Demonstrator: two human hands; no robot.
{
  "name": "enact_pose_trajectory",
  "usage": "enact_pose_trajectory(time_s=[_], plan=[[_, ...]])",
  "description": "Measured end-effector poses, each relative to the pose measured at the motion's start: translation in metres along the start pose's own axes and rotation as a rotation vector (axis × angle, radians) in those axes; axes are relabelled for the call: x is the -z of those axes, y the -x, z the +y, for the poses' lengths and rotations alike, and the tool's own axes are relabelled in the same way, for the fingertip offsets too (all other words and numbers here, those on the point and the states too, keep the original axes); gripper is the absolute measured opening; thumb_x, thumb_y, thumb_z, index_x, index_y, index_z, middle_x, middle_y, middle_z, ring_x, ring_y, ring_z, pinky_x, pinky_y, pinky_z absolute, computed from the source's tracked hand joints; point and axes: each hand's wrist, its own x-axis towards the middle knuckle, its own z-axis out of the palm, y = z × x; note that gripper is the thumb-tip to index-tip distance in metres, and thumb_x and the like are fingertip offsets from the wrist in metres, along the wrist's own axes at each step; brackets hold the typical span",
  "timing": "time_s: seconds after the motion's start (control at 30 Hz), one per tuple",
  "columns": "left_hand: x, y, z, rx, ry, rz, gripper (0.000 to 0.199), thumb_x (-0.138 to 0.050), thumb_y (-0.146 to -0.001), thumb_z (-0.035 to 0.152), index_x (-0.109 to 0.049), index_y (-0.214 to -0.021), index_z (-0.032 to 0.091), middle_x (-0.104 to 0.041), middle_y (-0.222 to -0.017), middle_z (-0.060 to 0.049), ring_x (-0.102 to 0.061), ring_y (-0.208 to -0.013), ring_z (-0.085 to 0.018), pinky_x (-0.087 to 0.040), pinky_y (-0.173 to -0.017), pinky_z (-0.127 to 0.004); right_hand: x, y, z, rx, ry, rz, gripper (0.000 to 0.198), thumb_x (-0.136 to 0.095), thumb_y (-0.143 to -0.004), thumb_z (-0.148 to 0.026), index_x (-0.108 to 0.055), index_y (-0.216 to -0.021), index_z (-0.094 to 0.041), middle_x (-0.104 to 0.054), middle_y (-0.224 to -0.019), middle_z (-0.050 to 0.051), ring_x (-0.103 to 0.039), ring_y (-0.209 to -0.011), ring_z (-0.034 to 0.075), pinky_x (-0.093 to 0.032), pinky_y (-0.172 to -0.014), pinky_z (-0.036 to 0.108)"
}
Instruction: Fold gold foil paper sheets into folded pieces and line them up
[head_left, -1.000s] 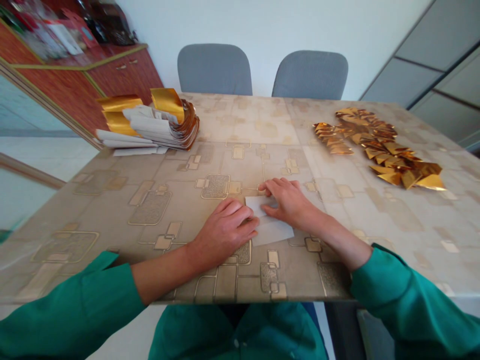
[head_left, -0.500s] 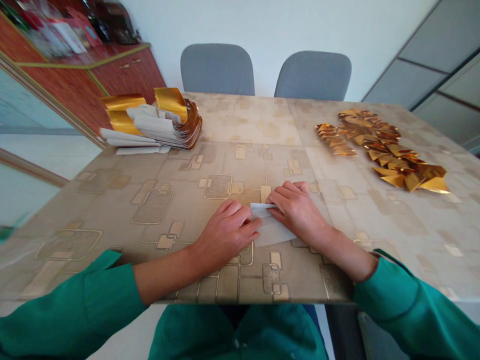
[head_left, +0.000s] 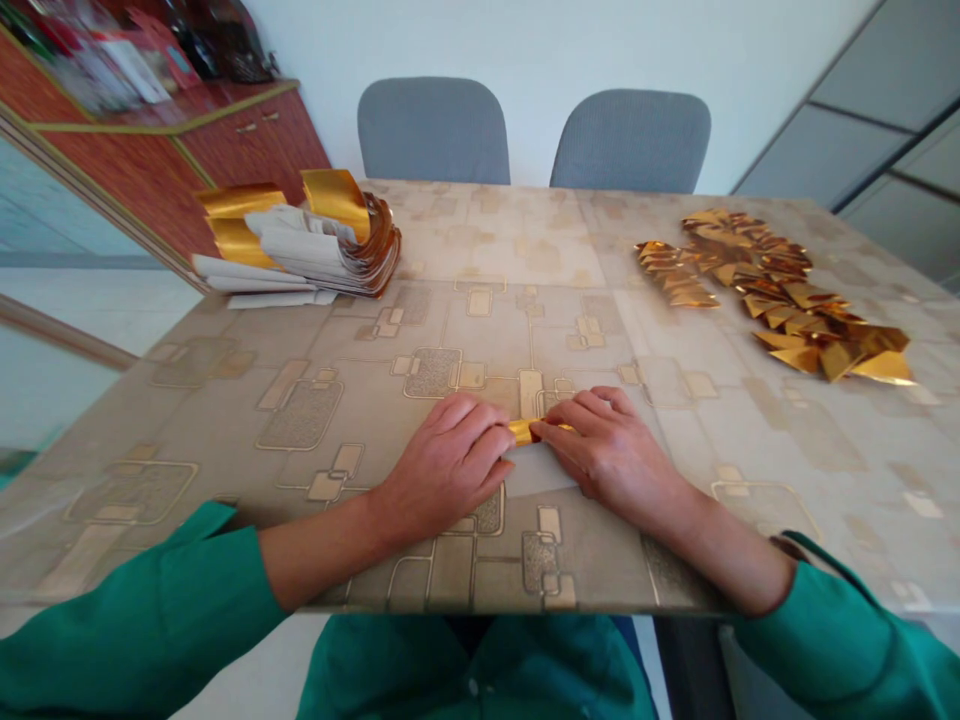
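Between my two hands on the table lies a sheet of foil paper (head_left: 536, 474), pale side up, with its far edge folded over so that a narrow gold strip shows. My left hand (head_left: 457, 448) grips the left end of the fold, fingers curled and closed. At the right end, my right hand (head_left: 604, 440) pinches the same fold with thumb and fingers together. The fingers hide both ends of the strip. The near part of the sheet lies flat on the tablecloth.
A stack of gold and white foil paper (head_left: 322, 245) sits at the back left of the patterned tablecloth (head_left: 300, 415). Several folded gold foil pieces (head_left: 780, 285) lie heaped at the right. Two grey chairs (head_left: 433, 130) stand behind the table, and a wooden cabinet (head_left: 255, 140) is at the far left.
The far edge of the paper has been folded over towards me, and its gold side now shows where white showed before. My right hand has shifted slightly nearer.
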Motion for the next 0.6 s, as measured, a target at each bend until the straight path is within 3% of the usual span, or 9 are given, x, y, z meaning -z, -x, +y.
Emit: enact_pose_trajectory(time_s=[0.13, 0.33, 0.6], plan=[[-0.003, 0.001, -0.002, -0.055, 0.021, -0.073, 0.032, -0.054, -0.097, 0.022, -0.059, -0.126, 0.010, -0.064, -0.126, -0.012, -0.055, -0.113, -0.026, -0.036, -0.110, -0.049, 0.000, 0.001, -0.002, -0.011, -0.036, -0.021, 0.023, -0.049, -0.099, -0.020, -0.070, -0.109, -0.020, -0.069, -0.097, 0.006, -0.057, -0.093, 0.021, -0.034, -0.089, 0.038], [-0.003, 0.003, -0.002, -0.051, -0.028, -0.168, 0.031, -0.054, -0.099, 0.029, -0.061, -0.125, 0.014, -0.068, -0.123, -0.008, -0.058, -0.112, -0.025, -0.035, -0.111, -0.050, 0.000, 0.003, -0.009, -0.048, -0.013, -0.014, 0.032, -0.054, -0.098, -0.039, -0.067, -0.114, -0.015, -0.068, -0.103, 0.008, -0.056, -0.096, 0.025, -0.035, -0.095, 0.042], [0.000, 0.009, -0.006, -0.062, -0.043, -0.160, 0.031, -0.052, -0.101, 0.030, -0.061, -0.126, 0.015, -0.067, -0.130, -0.006, -0.059, -0.112, -0.026, -0.032, -0.112, -0.056, -0.001, 0.016, -0.008, -0.147, 0.078, 0.059, 0.025, -0.050, -0.100, -0.033, -0.068, -0.107, -0.017, -0.070, -0.099, 0.008, -0.056, -0.097, 0.025, -0.030, -0.101, 0.045]])
